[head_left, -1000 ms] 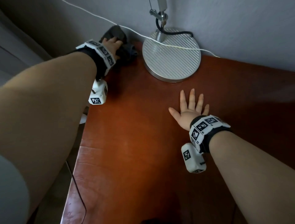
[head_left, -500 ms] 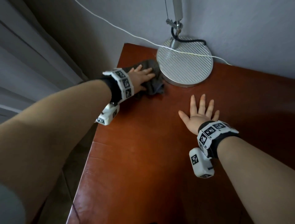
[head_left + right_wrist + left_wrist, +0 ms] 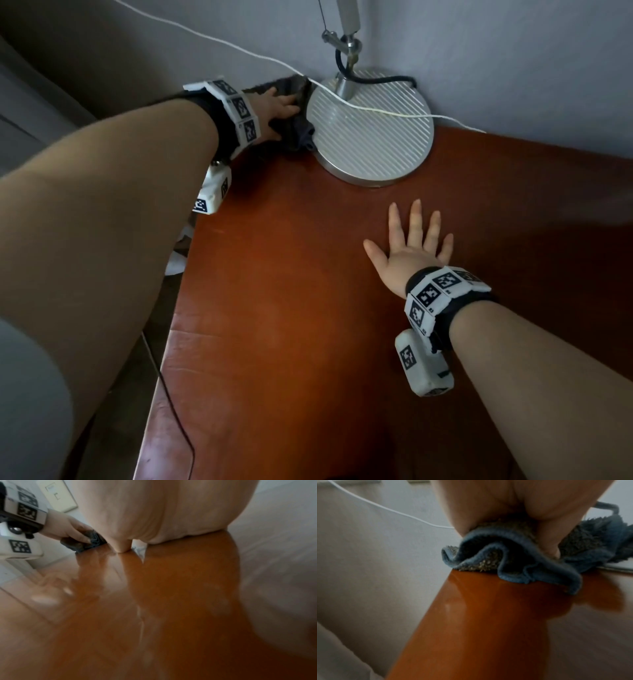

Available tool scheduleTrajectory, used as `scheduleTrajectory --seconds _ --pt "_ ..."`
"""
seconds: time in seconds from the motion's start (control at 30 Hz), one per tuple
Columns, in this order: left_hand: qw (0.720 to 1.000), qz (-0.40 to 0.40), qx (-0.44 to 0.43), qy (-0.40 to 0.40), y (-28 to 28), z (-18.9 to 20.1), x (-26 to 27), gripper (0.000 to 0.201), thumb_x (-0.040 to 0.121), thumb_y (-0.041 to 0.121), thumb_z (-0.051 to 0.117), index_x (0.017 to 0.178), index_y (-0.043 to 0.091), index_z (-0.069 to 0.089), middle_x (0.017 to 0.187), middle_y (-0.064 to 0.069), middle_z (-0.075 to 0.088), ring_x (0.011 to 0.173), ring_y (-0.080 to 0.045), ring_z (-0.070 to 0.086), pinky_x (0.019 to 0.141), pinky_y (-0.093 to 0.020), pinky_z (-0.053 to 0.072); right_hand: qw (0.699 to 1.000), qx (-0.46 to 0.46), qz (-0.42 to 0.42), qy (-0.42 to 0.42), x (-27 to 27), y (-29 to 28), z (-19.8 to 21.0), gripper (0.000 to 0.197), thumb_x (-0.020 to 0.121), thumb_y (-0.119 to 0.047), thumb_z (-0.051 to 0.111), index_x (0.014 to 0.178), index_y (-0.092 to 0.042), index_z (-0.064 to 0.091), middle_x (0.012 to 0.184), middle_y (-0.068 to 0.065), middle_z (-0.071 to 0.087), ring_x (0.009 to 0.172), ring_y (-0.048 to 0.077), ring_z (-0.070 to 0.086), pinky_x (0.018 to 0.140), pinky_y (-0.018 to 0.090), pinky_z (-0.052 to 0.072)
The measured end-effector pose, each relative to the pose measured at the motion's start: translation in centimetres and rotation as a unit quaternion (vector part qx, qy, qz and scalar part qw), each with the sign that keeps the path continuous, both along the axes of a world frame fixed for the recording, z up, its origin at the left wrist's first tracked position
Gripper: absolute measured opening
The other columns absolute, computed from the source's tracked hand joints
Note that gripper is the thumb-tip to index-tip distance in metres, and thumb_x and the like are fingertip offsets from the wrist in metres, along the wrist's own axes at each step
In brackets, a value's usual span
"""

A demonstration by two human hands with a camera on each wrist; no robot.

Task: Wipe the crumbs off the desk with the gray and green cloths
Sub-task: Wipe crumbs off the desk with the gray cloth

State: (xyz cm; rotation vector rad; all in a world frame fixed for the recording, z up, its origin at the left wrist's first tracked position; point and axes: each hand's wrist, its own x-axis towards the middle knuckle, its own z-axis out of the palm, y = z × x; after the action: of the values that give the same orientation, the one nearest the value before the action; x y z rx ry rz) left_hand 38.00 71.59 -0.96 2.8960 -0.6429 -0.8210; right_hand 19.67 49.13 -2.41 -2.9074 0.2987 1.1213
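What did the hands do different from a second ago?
The left hand slid the gray cloth along the desk's far left corner, out toward the middle and back beside the lamp base, pressing it throughout. The right hand stayed flat on the desk, holding nothing.

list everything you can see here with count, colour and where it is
cloth: 1, gray, bunched at the desk's far left corner against the lamp base, under the left hand
desk: 1, reddish-brown, glossy, fills the middle of the view
lamp base: 1, silver, round and ribbed, far side of the desk by the wall
white cable: 1, white, runs along the wall and across the lamp base
black cable: 1, black, loops from the lamp stem over the base
wall plate: 1, cream, on the wall
hands: 2; left hand presses the cloth, right hand flat on the desk, fingers spread
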Motion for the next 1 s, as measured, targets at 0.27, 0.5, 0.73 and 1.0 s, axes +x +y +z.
scheduleTrajectory --seconds 0.27,0.5,0.73,1.0 --pt "0.999 0.043 0.016 -0.012 -0.1 0.3 0.1 0.067 0.094 0.007 0.050 0.149 0.011 0.013 0.158 -0.009 0.004 0.143 -0.037 0.006 0.115 -0.044 0.009 1.000 0.012 -0.004 0.011 0.0 0.0 0.5 0.072 0.090 -0.066 0.009 0.141 -0.033 -0.029 0.149 0.000 -0.038 0.140 0.030 -0.029 0.114 0.052 -0.012" --pt "0.974 0.221 -0.021 -0.033 5.3 0.6 -5.0 0.062 0.095 0.009 0.047 0.149 0.009 0.016 0.156 -0.015 0.014 0.140 -0.034 0.022 0.113 -0.036 0.018 1.000 0.010 0.001 -0.001 -0.2 0.1 0.5 0.072 0.090 -0.066 0.009 0.142 -0.033 -0.028 0.150 0.000 -0.036 0.141 0.030 -0.028 0.114 0.052 -0.011" --pt "0.931 0.343 -0.118 -0.041 7.8 2.0 -11.4 0.050 0.096 0.017 0.048 0.144 0.017 0.033 0.143 -0.014 0.042 0.130 -0.029 0.041 0.108 -0.031 0.029 1.000 0.011 0.010 -0.022 -0.5 -0.1 0.4 0.072 0.089 -0.066 0.009 0.144 -0.033 -0.024 0.152 0.001 -0.032 0.141 0.031 -0.025 0.115 0.052 -0.009" --pt "0.996 0.074 -0.039 -0.012 -2.8 -0.7 -12.1 0.065 0.095 0.026 0.048 0.149 0.029 0.010 0.158 -0.001 0.000 0.144 -0.035 0.000 0.116 -0.045 0.001 1.000 0.011 0.007 -0.027 -0.6 -0.1 0.2 0.072 0.091 -0.065 0.012 0.144 -0.033 -0.023 0.152 0.001 -0.032 0.141 0.031 -0.025 0.114 0.052 -0.010"
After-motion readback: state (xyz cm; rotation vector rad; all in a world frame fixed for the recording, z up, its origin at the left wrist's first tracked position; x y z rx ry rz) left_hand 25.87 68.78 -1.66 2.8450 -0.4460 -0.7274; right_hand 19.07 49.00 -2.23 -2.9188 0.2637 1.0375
